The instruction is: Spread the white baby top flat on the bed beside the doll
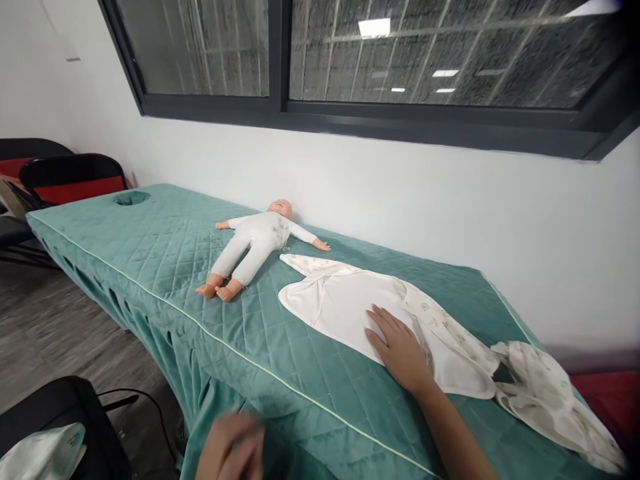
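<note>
Head view: right hand (400,350) lies flat on white garment (345,303)

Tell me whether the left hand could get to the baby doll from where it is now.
Probably yes. The left hand hangs low off the near edge of the table, and only bare quilted cover lies between it and the baby doll, though it's a long stretch.

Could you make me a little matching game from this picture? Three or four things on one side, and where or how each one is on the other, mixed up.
Things:
1. baby doll
2. right hand
3. left hand
4. round hole

Places or states:
A. blurred, low in front of the bed's near edge
B. lying on its back, arms spread, near the wall
C. flat on the white baby garment
D. in the teal quilted cover, at the far left end

Pairs: 1-B, 2-C, 3-A, 4-D
</note>
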Tool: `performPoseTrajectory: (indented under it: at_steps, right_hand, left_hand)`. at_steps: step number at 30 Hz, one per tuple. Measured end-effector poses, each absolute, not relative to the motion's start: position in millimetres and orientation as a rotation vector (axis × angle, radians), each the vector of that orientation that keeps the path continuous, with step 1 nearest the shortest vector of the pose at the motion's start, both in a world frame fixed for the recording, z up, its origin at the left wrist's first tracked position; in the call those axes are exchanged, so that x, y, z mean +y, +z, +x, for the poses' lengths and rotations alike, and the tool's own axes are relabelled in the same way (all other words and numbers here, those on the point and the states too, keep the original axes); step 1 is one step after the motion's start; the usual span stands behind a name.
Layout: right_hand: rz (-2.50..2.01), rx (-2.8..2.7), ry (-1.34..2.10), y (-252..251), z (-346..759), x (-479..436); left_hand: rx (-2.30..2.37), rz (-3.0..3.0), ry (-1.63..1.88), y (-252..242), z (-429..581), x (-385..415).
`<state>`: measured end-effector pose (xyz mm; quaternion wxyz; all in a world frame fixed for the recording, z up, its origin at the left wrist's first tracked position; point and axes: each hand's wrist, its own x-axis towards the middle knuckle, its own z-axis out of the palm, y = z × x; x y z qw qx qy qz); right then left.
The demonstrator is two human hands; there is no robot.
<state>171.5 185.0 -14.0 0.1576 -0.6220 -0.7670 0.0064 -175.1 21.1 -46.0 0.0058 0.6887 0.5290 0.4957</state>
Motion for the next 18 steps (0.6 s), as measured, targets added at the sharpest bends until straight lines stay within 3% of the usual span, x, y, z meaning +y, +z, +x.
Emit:
performPoseTrajectory:
  at_steps: [5,9,18]
  right_hand:
    - [-1.787,-2.175,0.053,-15,172,186]
    - [-1.817,-2.154,0.069,-12,170,185]
    - [-1.859,-2.135,0.077,-5,166,184]
  left_hand:
    - [1.694,1.832,1.504,-5,-140,187]
    - [1.579,1.617,1.263,-1,-133,294]
    - [1.351,1.58,1.266,-22,-122,375]
